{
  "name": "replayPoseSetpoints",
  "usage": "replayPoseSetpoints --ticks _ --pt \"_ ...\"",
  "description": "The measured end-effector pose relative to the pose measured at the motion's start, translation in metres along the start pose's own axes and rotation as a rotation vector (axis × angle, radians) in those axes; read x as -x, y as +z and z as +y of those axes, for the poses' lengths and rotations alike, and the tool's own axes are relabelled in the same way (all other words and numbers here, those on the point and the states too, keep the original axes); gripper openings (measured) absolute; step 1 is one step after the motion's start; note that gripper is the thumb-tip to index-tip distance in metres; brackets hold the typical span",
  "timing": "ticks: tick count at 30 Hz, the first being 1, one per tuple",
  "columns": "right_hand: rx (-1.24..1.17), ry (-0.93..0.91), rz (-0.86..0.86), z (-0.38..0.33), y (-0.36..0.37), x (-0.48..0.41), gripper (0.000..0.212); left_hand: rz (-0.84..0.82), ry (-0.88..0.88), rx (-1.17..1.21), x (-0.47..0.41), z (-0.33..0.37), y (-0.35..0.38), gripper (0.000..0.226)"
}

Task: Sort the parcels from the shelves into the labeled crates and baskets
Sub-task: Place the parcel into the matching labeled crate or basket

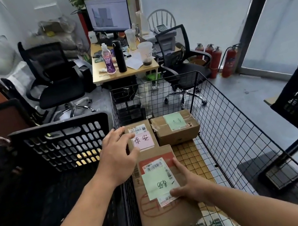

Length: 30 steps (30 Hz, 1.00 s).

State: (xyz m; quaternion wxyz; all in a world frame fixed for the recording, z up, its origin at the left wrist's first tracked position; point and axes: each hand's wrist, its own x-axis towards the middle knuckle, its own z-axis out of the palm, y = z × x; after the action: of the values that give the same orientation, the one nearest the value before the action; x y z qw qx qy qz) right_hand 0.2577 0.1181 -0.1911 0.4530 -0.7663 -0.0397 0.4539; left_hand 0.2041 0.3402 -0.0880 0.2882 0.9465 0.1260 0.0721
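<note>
Nearest, a brown parcel [163,220] with a green handwritten label lies in a black wire basket [225,119]. The right hand [192,183] grips its right edge. The left hand [120,157] is relaxed with fingers spread by a pink-labelled parcel [144,133]; contact is unclear. A third parcel [176,128] sits beside that. A black plastic crate [60,144] stands to the left.

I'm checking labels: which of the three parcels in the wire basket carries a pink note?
The far-left parcel, partly covered by the left hand; the far-right parcel and the near parcel carry green notes.

Matt cardboard parcels [161,206] lie in a black wire-mesh basket [226,129].
</note>
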Motion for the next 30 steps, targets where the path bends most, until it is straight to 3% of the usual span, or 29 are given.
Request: replayPoseSetpoints --ticks 5,8,15,20,27,30 --pt "0.176 -0.018 0.029 0.002 0.003 -0.001 0.120 0.005 0.011 -0.040 -0.001 0.001 0.000 0.049" --pt "0.413 -0.013 0.078 -0.008 0.007 0.005 0.112 -0.013 0.016 -0.156 -0.002 0.002 -0.003 0.053" --pt "0.934 -0.225 0.548 -0.041 -0.022 0.041 0.066 -0.015 0.134 -0.277 -0.007 0.012 -0.012 0.059" --pt "1.068 -0.345 0.866 -0.063 -0.032 0.107 0.060 0.020 0.399 -0.226 0.003 0.033 -0.020 0.057" --pt "1.042 -0.114 1.110 -0.020 0.019 0.214 0.064 -0.094 0.779 -0.270 0.055 0.066 -0.010 0.074" --pt "0.949 -0.032 1.232 0.015 0.047 0.256 0.067 -0.115 0.878 -0.192 0.083 0.092 -0.004 0.069"
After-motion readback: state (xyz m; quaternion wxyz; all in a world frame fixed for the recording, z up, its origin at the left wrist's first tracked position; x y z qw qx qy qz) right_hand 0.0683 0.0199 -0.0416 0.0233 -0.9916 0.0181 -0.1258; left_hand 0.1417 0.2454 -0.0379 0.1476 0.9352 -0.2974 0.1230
